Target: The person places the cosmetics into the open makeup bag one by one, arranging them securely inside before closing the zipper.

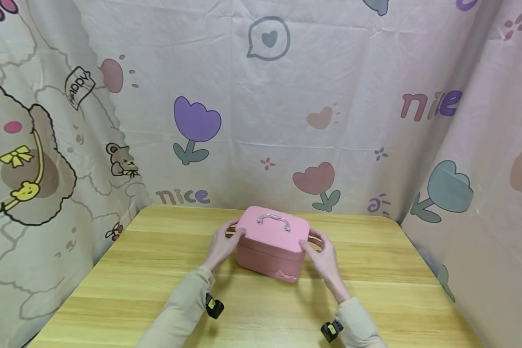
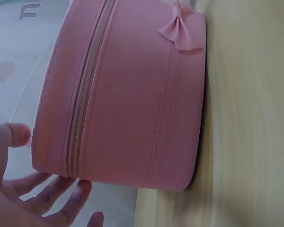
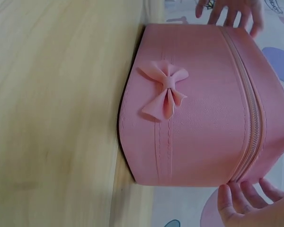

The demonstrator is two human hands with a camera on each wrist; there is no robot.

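A pink zippered case (image 1: 267,258) rests on the wooden table, turned slightly, with a silver handle (image 1: 275,217) on its lid. A pink bow (image 3: 168,82) decorates the lower front, and the zipper (image 3: 253,118) beneath the lid is closed. On the case's left side is my left hand (image 1: 223,243), its thumb near the lid's edge and its relaxed fingers by the side wall. My right hand (image 1: 324,254) is at the opposite side; its thumb touches the lid's corner and its loosely bent fingertips touch the side near the zipper. The case's back is hidden.
The light wooden table (image 1: 156,280) spreads around the case on all sides. Behind it hangs a printed curtain (image 1: 252,121), which also runs along the left and right. Small black cameras (image 1: 214,306) sit at both wrists.
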